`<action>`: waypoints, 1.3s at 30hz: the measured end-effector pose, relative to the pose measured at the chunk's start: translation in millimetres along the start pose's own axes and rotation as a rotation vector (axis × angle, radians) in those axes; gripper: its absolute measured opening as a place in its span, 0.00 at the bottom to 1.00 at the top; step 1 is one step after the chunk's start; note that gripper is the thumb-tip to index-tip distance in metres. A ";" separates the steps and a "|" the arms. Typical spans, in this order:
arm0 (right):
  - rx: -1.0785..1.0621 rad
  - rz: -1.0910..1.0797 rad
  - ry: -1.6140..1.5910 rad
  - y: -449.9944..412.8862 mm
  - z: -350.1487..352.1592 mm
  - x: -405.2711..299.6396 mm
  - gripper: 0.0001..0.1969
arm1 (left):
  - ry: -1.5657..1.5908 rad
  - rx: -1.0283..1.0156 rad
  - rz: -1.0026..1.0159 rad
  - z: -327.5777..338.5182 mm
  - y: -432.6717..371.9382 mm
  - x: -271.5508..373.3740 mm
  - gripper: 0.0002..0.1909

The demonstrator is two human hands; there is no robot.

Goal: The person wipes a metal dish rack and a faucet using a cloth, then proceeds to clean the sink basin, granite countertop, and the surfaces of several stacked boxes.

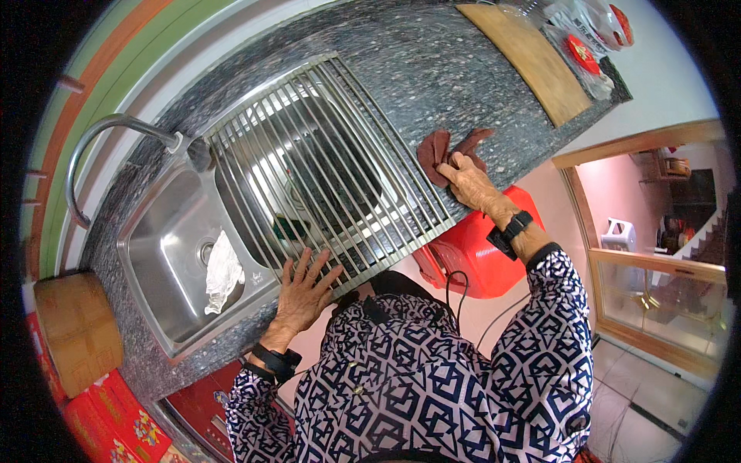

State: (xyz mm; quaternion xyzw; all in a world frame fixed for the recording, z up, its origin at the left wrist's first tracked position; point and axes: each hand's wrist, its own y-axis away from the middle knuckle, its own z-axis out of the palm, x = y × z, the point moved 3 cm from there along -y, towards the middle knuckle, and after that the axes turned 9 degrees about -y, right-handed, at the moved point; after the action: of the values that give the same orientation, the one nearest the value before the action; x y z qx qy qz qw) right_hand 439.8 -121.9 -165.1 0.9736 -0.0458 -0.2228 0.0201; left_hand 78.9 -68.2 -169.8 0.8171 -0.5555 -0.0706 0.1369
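My right hand [466, 180] grips a brown cloth [434, 151] on the speckled granite countertop [422, 63], just right of the drying rack. The roll-up metal drying rack [370, 144] lies across the larger basin of a stainless steel sink [145, 254]. My left hand [308, 292] rests with fingers spread on the rack's near left corner and holds nothing. Through the rack's bars a dark object and a green item [289, 227] show in the basin, partly hidden. A crumpled white cloth [223, 275] lies in the smaller basin, beside the drain.
The curved faucet [78, 156] rises behind the sink. A wooden board [529, 63] lies at the counter's right, near plastic bags [590, 35]. Below the counter edge stands a red plastic bin [486, 249]. At left are a cardboard box [78, 333] and red printed boxes [118, 416].
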 end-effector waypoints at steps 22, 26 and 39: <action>-0.686 -0.269 -0.395 -11.3 29.7 -125.7 0.20 | 0.177 0.419 -0.185 7.3 12.1 -15.2 0.36; -0.585 -0.315 -0.680 -33.5 3.8 -182.0 0.19 | 0.305 0.653 -0.349 5.0 35.8 -37.1 0.31; -0.345 -0.425 -0.090 -39.1 134.1 -372.9 0.15 | 0.315 0.052 -0.818 82.3 124.0 -181.1 0.10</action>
State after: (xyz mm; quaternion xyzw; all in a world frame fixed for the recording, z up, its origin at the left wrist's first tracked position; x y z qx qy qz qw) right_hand 50.2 -48.9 -127.1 0.9327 0.1973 -0.2693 0.1364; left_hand -120.8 44.9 -217.5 0.9738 -0.1601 0.0205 0.1601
